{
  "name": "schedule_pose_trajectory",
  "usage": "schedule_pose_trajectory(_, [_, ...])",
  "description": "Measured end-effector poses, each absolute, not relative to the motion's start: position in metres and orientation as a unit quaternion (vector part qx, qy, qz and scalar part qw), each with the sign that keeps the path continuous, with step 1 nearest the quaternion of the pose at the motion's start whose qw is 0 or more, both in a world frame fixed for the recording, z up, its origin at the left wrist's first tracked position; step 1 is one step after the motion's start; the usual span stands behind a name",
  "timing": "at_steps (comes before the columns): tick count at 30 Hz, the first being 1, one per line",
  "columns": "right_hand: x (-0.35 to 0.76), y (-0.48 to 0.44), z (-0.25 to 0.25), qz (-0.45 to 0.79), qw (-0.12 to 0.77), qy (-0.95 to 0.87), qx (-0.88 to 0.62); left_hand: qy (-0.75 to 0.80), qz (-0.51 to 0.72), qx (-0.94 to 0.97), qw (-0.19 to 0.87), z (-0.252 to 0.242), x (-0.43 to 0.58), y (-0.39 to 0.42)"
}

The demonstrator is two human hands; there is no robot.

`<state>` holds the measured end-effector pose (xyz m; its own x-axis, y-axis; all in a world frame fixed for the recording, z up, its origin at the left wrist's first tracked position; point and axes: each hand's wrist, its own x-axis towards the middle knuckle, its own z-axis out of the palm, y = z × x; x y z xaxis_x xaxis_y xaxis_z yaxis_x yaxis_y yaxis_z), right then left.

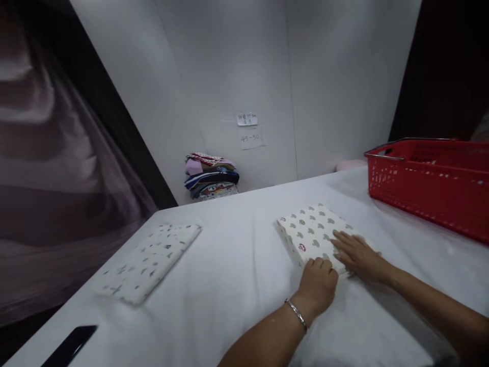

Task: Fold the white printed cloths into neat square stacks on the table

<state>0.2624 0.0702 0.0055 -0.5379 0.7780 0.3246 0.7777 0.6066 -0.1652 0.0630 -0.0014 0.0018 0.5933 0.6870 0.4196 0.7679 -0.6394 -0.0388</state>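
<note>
1. Two bare hands are at work on one folded cloth [313, 229], white with grey mushroom-like prints and a few small coloured ones. It lies on the white table [229, 255], right of the middle of the view.
2. The right hand [357, 257] is open, with its palm down and its fingers stretched over the top of this cloth. It seems to press, and it does not grip anything that I can see.
3. The left hand [317, 285], with a silver bracelet [296, 313] at the wrist, has its fingers curled at the near edge of the cloth. The thumb is hidden, so I cannot tell if the edge is pinched or only touched.
4. About the progress, I judge that most of the folding of this cloth is done, because it has already a compact, flat shape with layers at its left side. What could be left is some smoothing of the near edge, where both hands are.
5. One more patterned cloth [153, 260] lies on the left part of the table, well apart from the hands, and it looks fully folded.
6. Around these are a red basket [428, 178] on the right, a dark flat object [71, 346] at the near left, and a clothes pile [211, 176] beyond the far edge.
</note>
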Motion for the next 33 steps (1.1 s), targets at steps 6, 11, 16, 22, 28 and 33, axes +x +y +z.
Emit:
schedule_pose_trajectory(6, [0.266,0.063,-0.017,0.025,0.121,-0.868,-0.48,-0.469,-0.223,-0.854,-0.008,0.03,0.06,0.014])
schedule_pose_trajectory(11, [0.269,0.073,-0.015,0.054,0.126,-0.869,-0.476,-0.506,-0.211,-0.835,-0.039,0.021,0.059,0.029])
schedule_pose_trajectory(16, [0.264,0.115,0.004,0.032,0.191,-0.849,-0.491,-0.517,-0.17,-0.836,-0.075,0.007,0.057,0.029])
schedule_pose_trajectory(22, [0.273,0.143,-0.019,-0.027,0.153,-0.842,-0.516,-0.52,-0.162,-0.833,-0.096,0.01,0.055,0.026])
schedule_pose_trajectory(28, [0.284,0.136,-0.032,-0.058,0.177,-0.894,-0.408,-0.546,-0.139,-0.821,-0.098,0.028,0.056,0.047])
schedule_pose_trajectory(33, [0.284,0.136,-0.033,-0.059,0.17,-0.879,-0.442,-0.628,-0.156,-0.757,-0.088,0.027,0.043,0.069])
